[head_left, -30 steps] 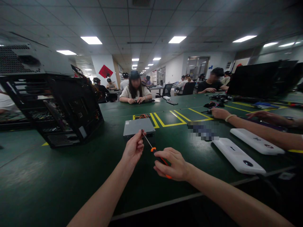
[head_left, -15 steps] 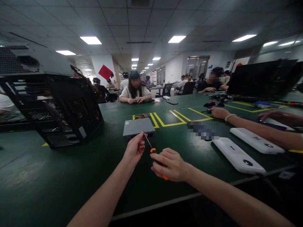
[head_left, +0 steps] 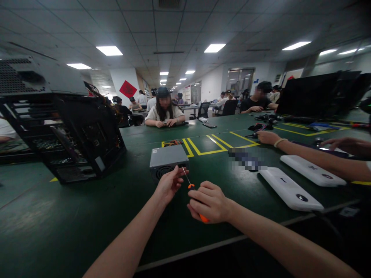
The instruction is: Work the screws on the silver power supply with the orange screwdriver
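My right hand (head_left: 210,202) is wrapped around the handle of a screwdriver (head_left: 203,218) with orange and dark parts. Its thin metal shaft points up and left, and the tip reaches the fingers of my left hand (head_left: 169,186). Those left fingers are loosely apart and stretched toward the tip; no small part can be made out in them. Just behind the left hand, a grey computer power supply (head_left: 168,155) sits on the green table (head_left: 121,216), its fan grille partly covered by the hand. Colored cables (head_left: 173,143) lie behind the power supply.
A black computer case (head_left: 87,135) with a grey power supply (head_left: 43,77) on top stands at left. White devices (head_left: 290,189) lie at right, near another person's arms (head_left: 290,148). A monitor (head_left: 308,94) stands behind them. Someone sits across the table.
My left fingers have loosened from their pinch at the screwdriver tip and spread. The tip has shifted slightly down and right, uncovering more of the power supply's fan. The right hand keeps its grip.
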`<state>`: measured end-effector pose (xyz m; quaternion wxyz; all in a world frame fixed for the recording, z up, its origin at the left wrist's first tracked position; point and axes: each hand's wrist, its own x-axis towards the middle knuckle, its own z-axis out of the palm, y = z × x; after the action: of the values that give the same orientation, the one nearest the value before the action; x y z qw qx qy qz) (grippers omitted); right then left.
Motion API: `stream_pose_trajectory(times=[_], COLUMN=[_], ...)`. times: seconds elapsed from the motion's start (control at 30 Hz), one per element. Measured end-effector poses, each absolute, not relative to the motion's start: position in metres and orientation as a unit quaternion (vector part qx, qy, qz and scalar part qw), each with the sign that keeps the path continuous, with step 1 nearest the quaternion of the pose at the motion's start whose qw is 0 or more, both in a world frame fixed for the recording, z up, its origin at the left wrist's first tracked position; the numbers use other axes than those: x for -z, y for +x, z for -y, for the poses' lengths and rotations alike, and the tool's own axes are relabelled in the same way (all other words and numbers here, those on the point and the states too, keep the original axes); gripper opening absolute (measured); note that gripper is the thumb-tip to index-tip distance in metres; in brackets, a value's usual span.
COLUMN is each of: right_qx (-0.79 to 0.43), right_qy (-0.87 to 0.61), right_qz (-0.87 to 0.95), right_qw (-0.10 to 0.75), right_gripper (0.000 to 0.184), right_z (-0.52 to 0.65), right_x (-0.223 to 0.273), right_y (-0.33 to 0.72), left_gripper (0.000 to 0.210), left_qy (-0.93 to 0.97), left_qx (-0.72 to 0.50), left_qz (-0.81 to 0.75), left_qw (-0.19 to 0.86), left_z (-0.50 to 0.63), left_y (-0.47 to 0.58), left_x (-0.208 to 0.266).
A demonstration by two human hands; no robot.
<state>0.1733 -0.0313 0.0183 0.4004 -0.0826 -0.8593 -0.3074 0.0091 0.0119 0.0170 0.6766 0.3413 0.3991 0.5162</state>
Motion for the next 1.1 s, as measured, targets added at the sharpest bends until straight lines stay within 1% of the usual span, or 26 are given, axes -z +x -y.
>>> stream_pose_trajectory(times=[0.43, 1.1], right_qx=[0.291, 0.285], right_qy=[-0.123, -0.157], right_qz=[0.859, 0.868], right_qw=[0.403, 0.374], right_gripper=[0.013, 0.013], right_z=[0.026, 0.023], right_x=[-0.014, -0.015], right_y=[0.174, 0.174], left_gripper=[0.021, 0.021], left_qy=[0.364, 0.369], left_qx=[-0.484, -0.486], left_qz=[-0.398, -0.410], left_qw=[0.689, 0.678], left_z=[-0.021, -0.020], left_y=[0.013, 0.014], left_x=[-0.007, -0.008])
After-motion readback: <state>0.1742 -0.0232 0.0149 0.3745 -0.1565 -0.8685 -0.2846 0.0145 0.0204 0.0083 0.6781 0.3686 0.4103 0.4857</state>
